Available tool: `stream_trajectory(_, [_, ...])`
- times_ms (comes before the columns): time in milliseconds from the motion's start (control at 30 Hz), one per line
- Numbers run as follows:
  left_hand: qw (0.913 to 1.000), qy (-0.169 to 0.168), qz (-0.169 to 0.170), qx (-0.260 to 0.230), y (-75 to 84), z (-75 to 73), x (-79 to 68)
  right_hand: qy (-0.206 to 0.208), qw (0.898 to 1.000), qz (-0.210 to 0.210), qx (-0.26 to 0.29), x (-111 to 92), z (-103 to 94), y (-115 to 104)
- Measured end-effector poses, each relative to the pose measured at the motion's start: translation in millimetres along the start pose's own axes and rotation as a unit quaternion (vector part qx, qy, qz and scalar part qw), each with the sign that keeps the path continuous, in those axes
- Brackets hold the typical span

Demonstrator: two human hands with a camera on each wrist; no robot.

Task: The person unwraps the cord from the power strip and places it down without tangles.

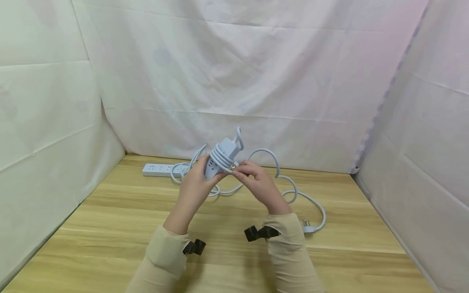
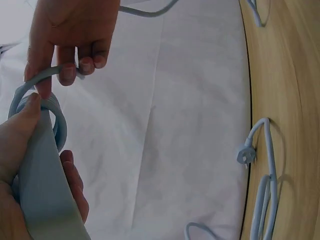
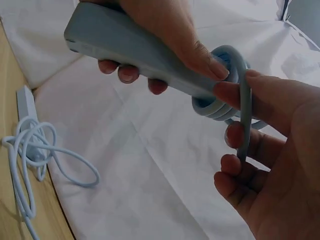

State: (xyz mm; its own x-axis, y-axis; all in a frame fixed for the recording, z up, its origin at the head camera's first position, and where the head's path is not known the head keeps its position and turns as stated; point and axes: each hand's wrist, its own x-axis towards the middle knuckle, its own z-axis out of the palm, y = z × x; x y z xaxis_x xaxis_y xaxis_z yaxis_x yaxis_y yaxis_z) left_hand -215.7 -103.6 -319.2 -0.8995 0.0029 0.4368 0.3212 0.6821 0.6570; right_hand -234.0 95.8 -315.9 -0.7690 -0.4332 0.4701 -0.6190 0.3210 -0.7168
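A white power strip [image 1: 228, 147] is held up above the table, tilted, in my left hand [image 1: 195, 179]. In the right wrist view the left fingers wrap the strip [image 3: 130, 47] while the thumb presses near the coils. Several turns of its cord [image 1: 221, 157] go round the strip's far part. My right hand [image 1: 258, 183] pinches the cord [image 3: 245, 112] between thumb and fingers, right beside those turns. From there the loose cord [image 1: 291, 189] curls down to the table on the right, ending in a plug [image 1: 309, 229] by the right sleeve.
A second white power strip [image 1: 157, 169] lies at the back left of the wooden table [image 1: 110, 228], its cord in loose loops. White cloth [image 1: 234, 73] hangs behind and at both sides. Each sleeve carries a black wrist mount [image 1: 194, 246].
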Motion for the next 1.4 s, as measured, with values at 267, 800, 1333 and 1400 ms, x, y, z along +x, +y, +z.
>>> stream_trajectory(267, [0.9993, -0.004, -0.020, 0.032, -8.4, 1.0, 7.4, -0.015, 0.998, 0.020, -0.056, 4, -2.8, -22])
stream_trajectory(800, [0.9762, -0.115, -0.013, 0.183, -11.3, 0.1, -0.8, 0.041, 0.960, -0.069, -0.267, 2, -8.3, -54])
stream_trajectory(1333, [0.9719, -0.118, 0.103, 0.176, -7.3, -31.9, -27.2, 0.080, 0.971, -0.079, -0.212, 6, -29.2, -38])
stream_trajectory(1400, [0.9724, -0.109, 0.111, 0.174, -6.0, -34.9, -29.6, 0.081, 0.970, -0.080, -0.216, 6, -32.5, -36])
